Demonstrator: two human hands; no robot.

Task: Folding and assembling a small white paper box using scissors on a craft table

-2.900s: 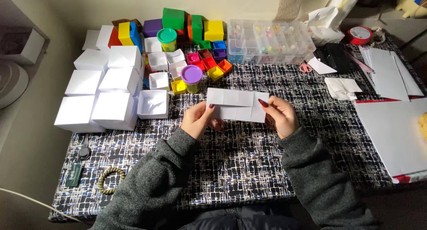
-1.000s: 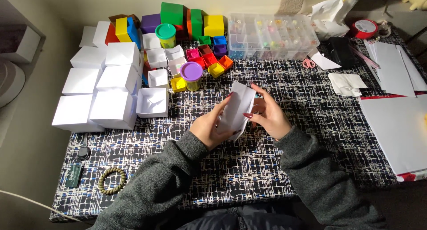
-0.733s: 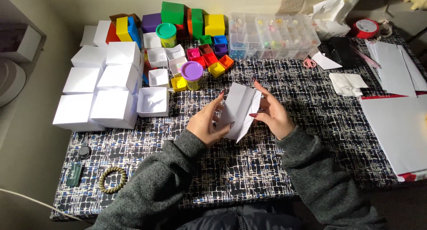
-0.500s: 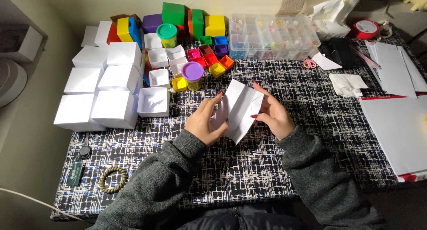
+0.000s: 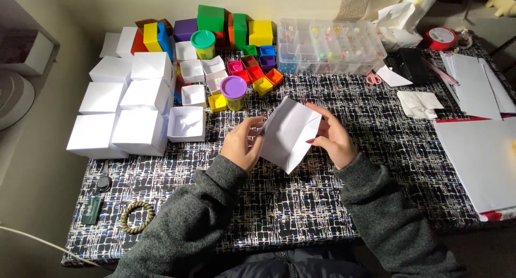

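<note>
Black cloth with a white grid pattern covered the surface (image 5: 301, 213), which carried a crowd of paper work. At the left stood a block of closed white paper boxes (image 5: 121, 114), with smaller open white boxes (image 5: 186, 123) just beside them. Behind these, near the wall, sat larger coloured boxes (image 5: 212, 20) in green, purple, yellow, orange and blue, and in front of them a cluster of tiny open boxes (image 5: 257, 76) in red, pink, yellow and orange. Two small round tubs stood among them, one with a green lid (image 5: 203, 40), one with a purple lid (image 5: 234, 87). A clear plastic organiser (image 5: 330, 45) with many compartments lay at the back; its contents were too small to make out. White sheets (image 5: 478, 154) at the right ran off the edge of the view, and a red tape roll (image 5: 442, 37) sat at the far corner. A bead bracelet (image 5: 137, 217) and a small dark tag (image 5: 91, 209) lay at the near left. Above the middle of the surface, the folded white paper (image 5: 287, 133) was held tilted between both hands. The left hand (image 5: 242, 143) gripped its left edge, fingers curled around it; the right hand (image 5: 333, 138) held the right side, its fingers partly hidden behind the sheet. Grey sleeves covered both arms.
</note>
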